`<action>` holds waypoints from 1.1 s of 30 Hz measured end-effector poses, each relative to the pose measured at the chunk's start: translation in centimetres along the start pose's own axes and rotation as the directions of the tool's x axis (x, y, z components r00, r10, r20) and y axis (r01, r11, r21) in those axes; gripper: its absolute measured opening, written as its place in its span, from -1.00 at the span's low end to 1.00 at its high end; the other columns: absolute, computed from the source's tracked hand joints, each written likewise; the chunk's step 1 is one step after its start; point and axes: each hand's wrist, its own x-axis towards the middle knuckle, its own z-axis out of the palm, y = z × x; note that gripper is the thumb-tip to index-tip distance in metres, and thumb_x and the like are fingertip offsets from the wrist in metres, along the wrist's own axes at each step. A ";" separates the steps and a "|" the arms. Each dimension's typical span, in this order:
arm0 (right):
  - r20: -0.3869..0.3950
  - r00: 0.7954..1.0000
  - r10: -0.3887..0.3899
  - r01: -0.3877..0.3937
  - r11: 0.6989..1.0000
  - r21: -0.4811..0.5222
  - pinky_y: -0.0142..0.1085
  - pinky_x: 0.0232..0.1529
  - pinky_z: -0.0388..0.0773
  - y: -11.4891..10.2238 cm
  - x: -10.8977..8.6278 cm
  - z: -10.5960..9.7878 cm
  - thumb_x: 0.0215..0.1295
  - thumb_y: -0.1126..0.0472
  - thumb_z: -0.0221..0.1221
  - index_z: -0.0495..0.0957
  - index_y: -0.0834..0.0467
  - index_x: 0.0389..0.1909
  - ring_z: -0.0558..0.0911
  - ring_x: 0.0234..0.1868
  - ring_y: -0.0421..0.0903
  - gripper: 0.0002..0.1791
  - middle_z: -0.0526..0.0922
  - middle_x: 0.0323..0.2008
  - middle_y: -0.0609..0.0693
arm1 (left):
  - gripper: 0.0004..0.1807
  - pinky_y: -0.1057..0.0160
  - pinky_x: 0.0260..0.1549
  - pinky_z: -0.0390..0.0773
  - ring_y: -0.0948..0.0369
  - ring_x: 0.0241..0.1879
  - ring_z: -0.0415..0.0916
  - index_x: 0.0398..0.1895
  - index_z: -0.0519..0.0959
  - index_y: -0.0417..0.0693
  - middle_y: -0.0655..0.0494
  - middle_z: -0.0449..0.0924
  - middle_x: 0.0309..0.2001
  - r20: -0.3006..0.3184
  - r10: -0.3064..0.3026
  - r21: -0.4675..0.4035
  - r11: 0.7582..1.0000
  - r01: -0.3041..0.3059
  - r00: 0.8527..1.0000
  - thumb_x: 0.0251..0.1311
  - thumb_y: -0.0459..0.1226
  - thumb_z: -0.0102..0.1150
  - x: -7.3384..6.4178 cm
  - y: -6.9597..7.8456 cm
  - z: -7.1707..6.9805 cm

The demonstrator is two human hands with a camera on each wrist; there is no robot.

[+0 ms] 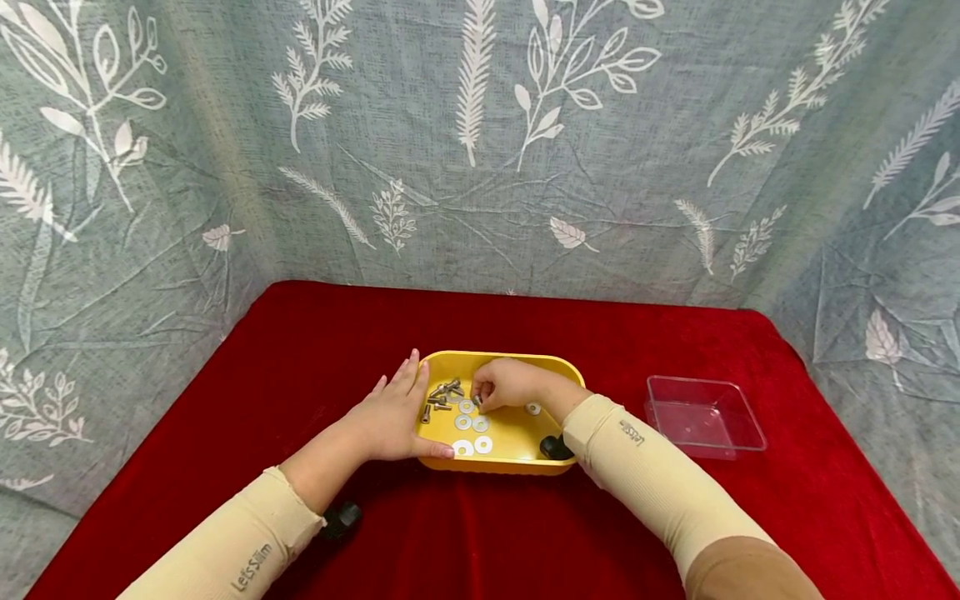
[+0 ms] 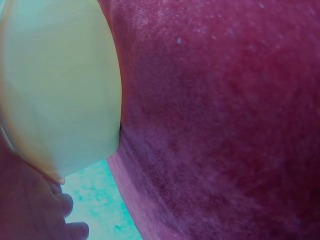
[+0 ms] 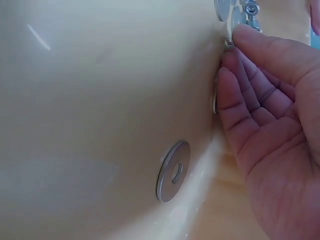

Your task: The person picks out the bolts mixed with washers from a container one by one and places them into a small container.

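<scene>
A yellow tub (image 1: 517,437), smooth and glossy with rounded corners, sits on a red cloth (image 1: 600,525) with a soft, velvety nap. The left hand (image 1: 386,425) rests against the tub's left end, fingers straight and spread along the rim, the thumb laid across the near corner. The right hand (image 1: 510,385) reaches inside, its thumb and forefinger pinching a small metal piece (image 1: 477,401) just above the tub's floor; too little of it shows to tell which kind it is.

Flat, round washers (image 3: 167,182) of grey metal lie scattered on the floor of the tub, most between the two hands and one apart under the right wrist. Shiny steel screws (image 1: 427,414) with cylindrical heads lie at the left end, several in a loose heap.

Well to the right stands a clear, hard-walled box (image 1: 705,412), rectangular and shallow. Ribbed cream sleeves (image 1: 660,475) cover both forearms. Behind, a creased grey-blue curtain (image 1: 480,250) carries white leaf prints.
</scene>
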 end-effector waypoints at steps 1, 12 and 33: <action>0.003 1.000 -0.005 0.005 1.000 0.005 -0.45 -0.47 0.40 0.0 0.0 -0.1 0.09 0.23 0.29 0.56 0.08 -0.39 0.44 -0.50 -0.27 -0.91 0.54 -0.51 -0.15 | 0.40 -0.14 0.27 -0.08 -0.03 0.40 -0.36 0.40 -0.25 -0.30 -0.21 -0.47 0.41 -0.002 0.002 -0.001 1.000 -0.002 1.000 -0.28 0.49 0.03 0.0 0.0 0.0; -0.024 0.999 -0.030 0.035 0.976 0.215 -0.40 -0.44 0.49 -0.2 -0.9 -1.7 0.09 0.29 0.27 0.59 0.16 -0.34 0.51 -0.51 -0.20 -0.90 0.59 -0.50 -0.08 | 0.40 -0.11 0.27 -0.06 -0.03 0.40 -0.37 0.40 -0.26 -0.31 -0.22 -0.47 0.41 -0.004 0.013 -0.027 1.000 -0.013 1.000 -0.27 0.47 0.06 -0.1 -0.1 0.0; -0.107 0.991 -0.084 0.103 0.977 0.187 -0.42 -0.29 0.49 -1.3 -3.0 -4.8 0.10 0.25 0.28 0.61 0.17 -0.29 0.55 -0.37 -0.22 -0.85 0.62 -0.45 -0.11 | 0.38 -0.11 0.27 -0.07 -0.04 0.40 -0.37 0.40 -0.26 -0.32 -0.22 -0.46 0.41 0.008 0.012 -0.041 0.999 -0.012 1.000 -0.24 0.44 0.09 -0.2 0.0 -0.1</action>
